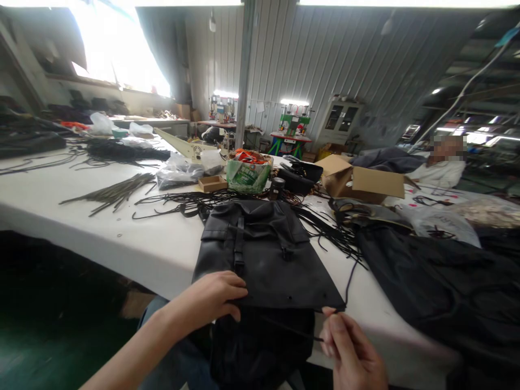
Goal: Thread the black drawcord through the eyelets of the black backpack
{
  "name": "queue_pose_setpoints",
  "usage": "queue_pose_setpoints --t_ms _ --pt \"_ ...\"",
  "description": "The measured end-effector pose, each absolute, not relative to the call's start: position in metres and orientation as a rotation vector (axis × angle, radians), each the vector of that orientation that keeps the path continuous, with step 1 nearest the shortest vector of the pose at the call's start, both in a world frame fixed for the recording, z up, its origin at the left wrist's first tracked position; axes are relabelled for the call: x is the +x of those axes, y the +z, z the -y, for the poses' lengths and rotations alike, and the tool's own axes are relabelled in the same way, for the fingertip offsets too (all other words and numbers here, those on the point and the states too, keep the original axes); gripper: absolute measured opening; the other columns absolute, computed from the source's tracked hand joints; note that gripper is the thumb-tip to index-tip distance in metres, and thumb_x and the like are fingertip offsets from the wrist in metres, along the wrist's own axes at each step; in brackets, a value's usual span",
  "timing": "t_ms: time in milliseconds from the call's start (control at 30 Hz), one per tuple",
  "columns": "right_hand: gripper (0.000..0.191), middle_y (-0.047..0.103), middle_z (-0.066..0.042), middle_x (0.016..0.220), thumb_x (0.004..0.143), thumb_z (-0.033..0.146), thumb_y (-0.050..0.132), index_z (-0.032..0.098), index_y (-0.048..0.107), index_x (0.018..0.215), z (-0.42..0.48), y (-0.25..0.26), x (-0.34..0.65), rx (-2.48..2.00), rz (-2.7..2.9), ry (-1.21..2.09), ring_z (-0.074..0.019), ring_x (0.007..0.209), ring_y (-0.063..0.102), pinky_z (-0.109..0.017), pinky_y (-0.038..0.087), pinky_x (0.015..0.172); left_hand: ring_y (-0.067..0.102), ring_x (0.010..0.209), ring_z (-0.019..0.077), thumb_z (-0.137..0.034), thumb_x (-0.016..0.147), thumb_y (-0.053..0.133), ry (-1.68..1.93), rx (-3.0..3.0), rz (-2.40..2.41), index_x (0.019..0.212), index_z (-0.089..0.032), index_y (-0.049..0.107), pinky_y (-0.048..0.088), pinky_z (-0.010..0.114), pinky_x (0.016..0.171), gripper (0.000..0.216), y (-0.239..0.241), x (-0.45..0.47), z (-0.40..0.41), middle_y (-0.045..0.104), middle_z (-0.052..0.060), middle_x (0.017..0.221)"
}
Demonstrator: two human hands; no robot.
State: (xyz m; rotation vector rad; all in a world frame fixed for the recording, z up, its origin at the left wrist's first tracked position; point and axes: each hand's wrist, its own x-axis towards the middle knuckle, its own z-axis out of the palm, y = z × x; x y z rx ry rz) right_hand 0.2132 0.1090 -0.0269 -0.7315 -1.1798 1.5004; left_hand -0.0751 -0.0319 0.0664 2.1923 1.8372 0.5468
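Note:
A black backpack [280, 276] with straps and buckles lies on the white table, and its lower part hangs over the near edge. My left hand [219, 295] grips the bag's near left edge, fingers on top and thumb lower down. Small holes run along that near edge. My right hand [351, 346], by the bag's near right corner, pinches a thin black cord [350, 281] between thumb and fingers. One length of the cord rises from the hand along the bag's side; another stretches left across the dark fabric below the edge.
Loose black cords [329, 233] spread behind and right of the bag. A bundle of olive cords [111, 192] lies left. Farther back are a green-and-white bag [248, 174] and an open cardboard box [365, 181]. Another black bag [410, 292] lies right. A person [441, 170] is at the far right.

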Motion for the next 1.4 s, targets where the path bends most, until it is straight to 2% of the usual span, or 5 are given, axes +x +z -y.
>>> queue_pose_setpoints --t_ms 167,333,633,1233,1400 --pt "0.045 0.048 0.000 0.069 0.089 0.059 0.087 0.017 0.077 0.099 -0.111 -0.028 0.214 -0.799 1.119 1.567 -0.0113 0.065 0.044 -0.021 0.043 0.060 0.070 0.120 0.0185 -0.028 0.107 0.075 0.882 1.955 -1.650 0.119 -0.023 0.085 0.050 0.022 0.106 0.017 0.070 -0.084 0.029 0.078 0.002 0.124" --pt "0.055 0.046 -0.001 0.064 0.096 0.069 0.072 0.015 0.077 0.084 -0.088 -0.023 0.192 -0.848 1.749 1.576 -0.0125 0.060 0.042 -0.027 0.030 0.056 0.075 0.113 0.0200 -0.030 0.112 0.064 0.912 1.853 -1.983 0.131 -0.026 0.081 0.052 0.025 0.097 0.026 0.054 -0.074 0.021 0.080 0.000 0.121" --pt "0.042 0.059 -0.003 0.061 0.099 0.050 0.063 0.016 0.077 0.080 -0.072 -0.018 0.118 -0.863 1.875 1.567 -0.0159 0.057 0.050 -0.029 0.033 0.056 0.079 0.098 0.0233 -0.032 0.114 0.053 0.946 1.901 -2.162 0.115 -0.023 0.081 0.055 0.026 0.083 0.029 0.051 -0.067 0.015 0.081 0.004 0.104" --pt "0.063 0.062 -0.006 0.063 0.094 0.072 0.064 0.014 0.068 0.070 -0.068 -0.010 0.100 -0.877 1.666 1.656 -0.0158 0.059 0.049 -0.029 0.033 0.058 0.074 0.101 0.0222 -0.038 0.116 0.049 1.006 1.877 -2.080 0.117 -0.024 0.080 0.053 0.029 0.090 0.034 0.048 -0.056 0.029 0.078 0.006 0.108" --pt "0.062 0.067 -0.008 0.069 0.099 0.070 0.062 0.013 0.071 0.076 -0.063 -0.026 0.094 -0.848 1.662 1.620 -0.0181 0.065 0.057 -0.029 0.038 0.062 0.074 0.108 0.0243 -0.043 0.112 0.047 1.089 1.494 -2.038 0.134 -0.020 0.078 0.054 0.031 0.099 0.045 0.051 -0.064 0.017 0.080 0.006 0.112"
